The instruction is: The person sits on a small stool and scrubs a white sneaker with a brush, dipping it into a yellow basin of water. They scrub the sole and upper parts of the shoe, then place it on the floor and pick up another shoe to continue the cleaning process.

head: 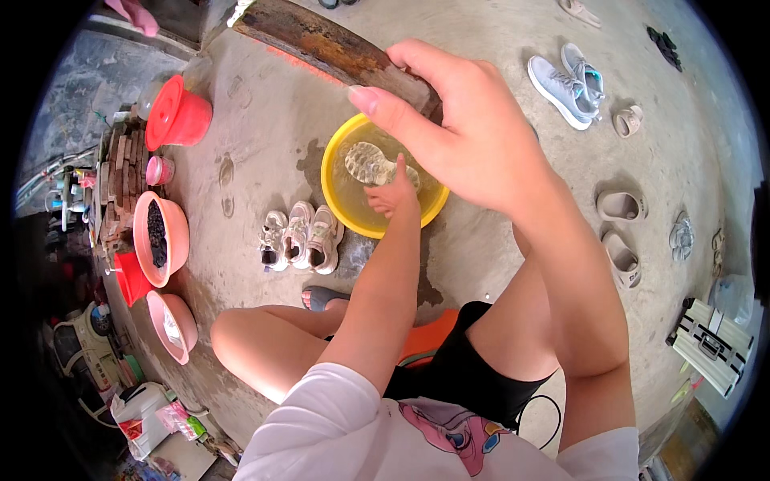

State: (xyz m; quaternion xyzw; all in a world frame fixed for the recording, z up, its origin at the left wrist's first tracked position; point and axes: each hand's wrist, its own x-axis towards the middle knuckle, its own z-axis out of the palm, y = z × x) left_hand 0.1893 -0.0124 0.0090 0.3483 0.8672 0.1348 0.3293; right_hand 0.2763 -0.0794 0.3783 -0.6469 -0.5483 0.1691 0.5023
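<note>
My right hand (475,120) is raised close to the camera. It grips one end of a worn wooden scrubbing brush (325,45), whose orange-red bristles face down and to the left. Below it, a yellow-rimmed basin (328,180) of cloudy water stands on the concrete floor. A shoe (366,162) lies in the basin with its patterned pale sole upward. My left hand (394,191) reaches into the basin and holds the shoe near its narrower part. Left of the basin, several dirty pale sneakers (299,234) stand in a row.
A red lidded bucket (186,117), a pink basin (177,240) with dark contents and a smaller pink basin (186,324) stand left, near stacked bricks (123,168). Grey sneakers (562,90), beige slippers (622,205) and a pale suitcase (710,346) are right. Someone's bare skin shows top left.
</note>
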